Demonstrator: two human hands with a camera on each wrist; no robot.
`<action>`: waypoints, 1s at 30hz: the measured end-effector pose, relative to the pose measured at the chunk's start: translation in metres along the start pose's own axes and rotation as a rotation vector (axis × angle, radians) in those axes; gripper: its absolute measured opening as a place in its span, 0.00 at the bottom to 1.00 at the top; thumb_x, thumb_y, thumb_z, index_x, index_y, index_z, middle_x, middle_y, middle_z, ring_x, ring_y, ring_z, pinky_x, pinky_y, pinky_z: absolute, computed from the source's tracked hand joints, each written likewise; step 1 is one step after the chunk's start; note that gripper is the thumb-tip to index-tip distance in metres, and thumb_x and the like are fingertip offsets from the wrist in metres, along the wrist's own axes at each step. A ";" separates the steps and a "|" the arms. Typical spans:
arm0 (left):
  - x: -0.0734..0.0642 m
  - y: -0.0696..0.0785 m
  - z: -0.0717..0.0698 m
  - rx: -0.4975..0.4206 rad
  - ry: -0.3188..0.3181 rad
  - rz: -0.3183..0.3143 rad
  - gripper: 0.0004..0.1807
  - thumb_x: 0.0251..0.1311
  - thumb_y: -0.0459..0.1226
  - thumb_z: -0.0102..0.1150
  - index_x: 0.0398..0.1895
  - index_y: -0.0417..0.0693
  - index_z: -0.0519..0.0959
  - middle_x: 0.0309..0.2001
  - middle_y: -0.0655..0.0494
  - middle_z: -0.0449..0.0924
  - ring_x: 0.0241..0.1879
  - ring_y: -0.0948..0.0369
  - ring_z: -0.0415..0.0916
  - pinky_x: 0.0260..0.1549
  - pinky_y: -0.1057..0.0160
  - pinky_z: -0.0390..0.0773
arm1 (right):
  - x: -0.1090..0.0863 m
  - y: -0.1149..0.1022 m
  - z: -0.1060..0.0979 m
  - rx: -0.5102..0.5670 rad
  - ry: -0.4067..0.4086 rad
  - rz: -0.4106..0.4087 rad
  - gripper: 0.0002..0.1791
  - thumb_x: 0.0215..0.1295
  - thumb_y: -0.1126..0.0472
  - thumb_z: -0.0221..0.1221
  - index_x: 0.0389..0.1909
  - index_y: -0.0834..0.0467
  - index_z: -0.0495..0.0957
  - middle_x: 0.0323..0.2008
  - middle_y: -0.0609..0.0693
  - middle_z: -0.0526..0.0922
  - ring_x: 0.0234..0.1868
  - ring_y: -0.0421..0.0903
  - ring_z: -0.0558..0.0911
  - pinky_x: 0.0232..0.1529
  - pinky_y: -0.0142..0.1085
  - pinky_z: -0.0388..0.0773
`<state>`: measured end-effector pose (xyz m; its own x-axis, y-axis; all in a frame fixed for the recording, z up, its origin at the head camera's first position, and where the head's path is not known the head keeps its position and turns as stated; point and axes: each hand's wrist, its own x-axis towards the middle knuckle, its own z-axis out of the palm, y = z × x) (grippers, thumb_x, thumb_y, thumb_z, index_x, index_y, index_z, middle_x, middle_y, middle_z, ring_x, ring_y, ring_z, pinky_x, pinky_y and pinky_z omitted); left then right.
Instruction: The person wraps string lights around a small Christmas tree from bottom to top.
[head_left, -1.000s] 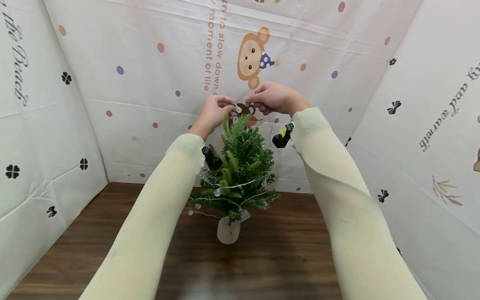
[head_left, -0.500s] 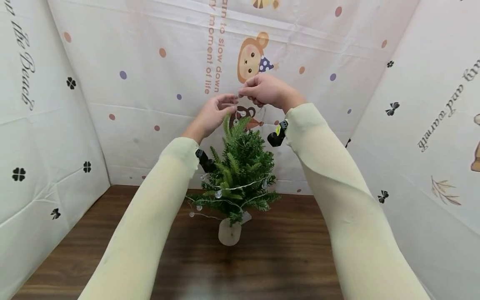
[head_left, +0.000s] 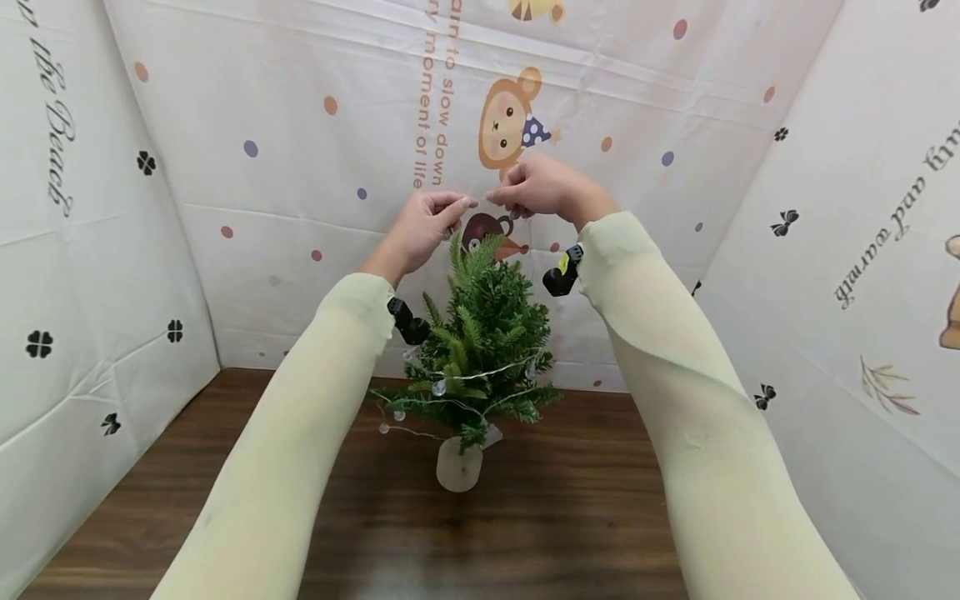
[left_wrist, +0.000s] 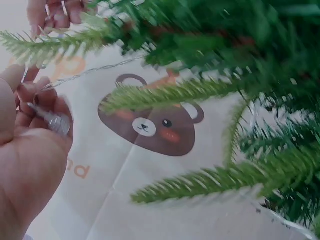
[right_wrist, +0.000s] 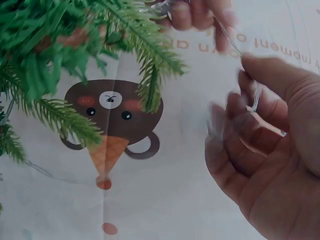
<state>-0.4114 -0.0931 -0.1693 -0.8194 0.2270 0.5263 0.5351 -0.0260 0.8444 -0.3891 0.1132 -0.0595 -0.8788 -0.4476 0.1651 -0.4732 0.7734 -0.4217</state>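
A small artificial Christmas tree [head_left: 498,325] stands upright on a round pale base [head_left: 459,465], with string lights [head_left: 495,369] looped round its lower branches. Above its tip, my left hand [head_left: 423,227] pinches the light wire between thumb and fingers. In the left wrist view, a clear bulb [left_wrist: 59,124] lies against its curled fingers, and the wire [left_wrist: 90,71] runs toward the tree. Facing it from the right, my right hand [head_left: 547,187] pinches another stretch of the wire [right_wrist: 227,37], which spans the short gap between both hands. A blurred clear bulb [right_wrist: 216,120] hangs by the right fingers.
The tree stands on a dark wooden table [head_left: 555,517]. Printed white cloth [head_left: 300,158] hangs behind and on both sides, close behind the hands. Loose light wire with bulbs [head_left: 385,428] trails off the lower left branches. A small translucent piece [head_left: 491,435] is beside the base.
My left fingers have come together on the wire after being more spread. The right hand moved up and left toward the left hand, then slightly back to the right.
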 end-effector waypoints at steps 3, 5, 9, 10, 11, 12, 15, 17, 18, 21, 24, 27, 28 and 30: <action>-0.004 -0.004 -0.002 0.040 0.017 -0.016 0.19 0.75 0.43 0.57 0.56 0.35 0.82 0.28 0.58 0.75 0.29 0.61 0.68 0.26 0.68 0.68 | -0.004 0.008 0.000 0.110 -0.022 0.037 0.20 0.76 0.49 0.58 0.29 0.61 0.76 0.22 0.46 0.78 0.25 0.42 0.76 0.37 0.35 0.76; -0.007 -0.006 -0.003 0.031 0.023 -0.009 0.18 0.74 0.41 0.58 0.54 0.34 0.81 0.29 0.57 0.76 0.31 0.59 0.71 0.29 0.69 0.71 | -0.008 0.011 0.000 0.156 -0.044 0.061 0.20 0.76 0.48 0.58 0.32 0.60 0.76 0.21 0.46 0.77 0.24 0.42 0.75 0.35 0.35 0.75; -0.015 -0.008 -0.005 0.019 0.027 0.016 0.18 0.74 0.40 0.59 0.53 0.32 0.80 0.30 0.56 0.78 0.34 0.58 0.74 0.35 0.69 0.75 | -0.014 0.015 -0.004 0.249 -0.091 0.095 0.20 0.75 0.46 0.59 0.29 0.57 0.73 0.18 0.45 0.69 0.21 0.42 0.66 0.29 0.34 0.68; -0.017 -0.007 -0.005 0.018 0.027 0.022 0.18 0.73 0.40 0.59 0.53 0.32 0.80 0.30 0.56 0.78 0.34 0.59 0.74 0.35 0.68 0.76 | -0.015 0.015 -0.006 0.291 -0.105 0.100 0.20 0.75 0.46 0.59 0.28 0.56 0.72 0.18 0.44 0.67 0.21 0.42 0.64 0.29 0.34 0.67; -0.020 -0.007 -0.005 0.016 0.027 0.025 0.18 0.74 0.41 0.59 0.53 0.32 0.80 0.30 0.57 0.78 0.33 0.60 0.74 0.35 0.68 0.76 | -0.016 0.015 -0.007 0.343 -0.120 0.104 0.20 0.75 0.47 0.59 0.27 0.55 0.70 0.17 0.44 0.65 0.21 0.43 0.62 0.29 0.34 0.65; -0.022 -0.007 -0.006 0.007 0.027 0.026 0.18 0.73 0.40 0.59 0.53 0.32 0.80 0.30 0.58 0.78 0.33 0.61 0.74 0.35 0.68 0.76 | -0.016 0.015 -0.009 0.376 -0.137 0.105 0.20 0.75 0.47 0.59 0.27 0.55 0.70 0.17 0.44 0.62 0.21 0.43 0.60 0.29 0.35 0.64; -0.027 -0.007 -0.008 -0.034 0.025 0.034 0.15 0.74 0.40 0.59 0.49 0.34 0.81 0.30 0.59 0.79 0.31 0.63 0.73 0.33 0.69 0.74 | -0.020 0.015 -0.014 0.397 -0.154 0.107 0.20 0.75 0.47 0.59 0.26 0.54 0.69 0.16 0.43 0.58 0.21 0.43 0.56 0.28 0.35 0.60; -0.030 -0.007 -0.010 -0.074 0.024 0.042 0.11 0.74 0.38 0.59 0.45 0.38 0.82 0.30 0.58 0.80 0.31 0.62 0.73 0.31 0.69 0.73 | -0.025 0.014 -0.019 0.366 -0.153 0.109 0.20 0.74 0.46 0.60 0.26 0.54 0.73 0.16 0.43 0.57 0.20 0.43 0.55 0.27 0.34 0.59; -0.032 -0.008 -0.012 -0.102 0.021 0.047 0.09 0.74 0.37 0.58 0.43 0.40 0.82 0.30 0.58 0.81 0.31 0.62 0.73 0.31 0.69 0.72 | -0.028 0.014 -0.021 0.337 -0.147 0.109 0.19 0.74 0.46 0.61 0.27 0.54 0.76 0.15 0.43 0.57 0.20 0.42 0.55 0.27 0.34 0.60; -0.040 -0.010 -0.018 -0.188 -0.005 0.067 0.06 0.74 0.34 0.57 0.38 0.45 0.83 0.31 0.57 0.81 0.33 0.62 0.74 0.33 0.69 0.73 | -0.041 0.012 -0.025 0.276 -0.129 0.088 0.19 0.73 0.45 0.61 0.29 0.56 0.80 0.15 0.43 0.58 0.19 0.42 0.55 0.27 0.35 0.62; -0.050 -0.011 -0.022 -0.279 -0.052 0.102 0.08 0.74 0.30 0.55 0.37 0.45 0.83 0.33 0.55 0.81 0.36 0.62 0.77 0.38 0.69 0.77 | -0.055 0.009 -0.025 0.231 -0.121 0.022 0.21 0.74 0.45 0.60 0.33 0.60 0.81 0.15 0.45 0.58 0.19 0.43 0.56 0.27 0.36 0.63; -0.059 -0.011 -0.025 -0.304 -0.097 0.139 0.10 0.73 0.28 0.54 0.36 0.45 0.84 0.35 0.55 0.82 0.39 0.61 0.78 0.44 0.68 0.79 | -0.070 0.002 -0.022 0.208 -0.112 -0.051 0.22 0.75 0.46 0.59 0.33 0.62 0.80 0.15 0.45 0.59 0.19 0.44 0.56 0.27 0.36 0.63; -0.062 -0.012 -0.026 -0.296 -0.110 0.148 0.10 0.73 0.27 0.54 0.35 0.45 0.84 0.36 0.55 0.82 0.39 0.61 0.78 0.45 0.66 0.78 | -0.074 0.001 -0.019 0.203 -0.112 -0.072 0.22 0.75 0.46 0.58 0.33 0.63 0.79 0.15 0.46 0.59 0.19 0.44 0.56 0.27 0.36 0.63; -0.069 -0.012 -0.028 -0.213 -0.118 0.160 0.10 0.73 0.29 0.55 0.35 0.46 0.84 0.37 0.57 0.83 0.40 0.62 0.78 0.46 0.64 0.77 | -0.083 -0.002 -0.014 0.204 -0.119 -0.103 0.22 0.76 0.46 0.58 0.35 0.63 0.80 0.15 0.46 0.60 0.19 0.43 0.57 0.27 0.35 0.62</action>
<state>-0.3668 -0.1356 -0.2130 -0.6917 0.3146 0.6501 0.5906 -0.2718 0.7598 -0.3157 0.1554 -0.0598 -0.8075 -0.5785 0.1158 -0.5273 0.6197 -0.5813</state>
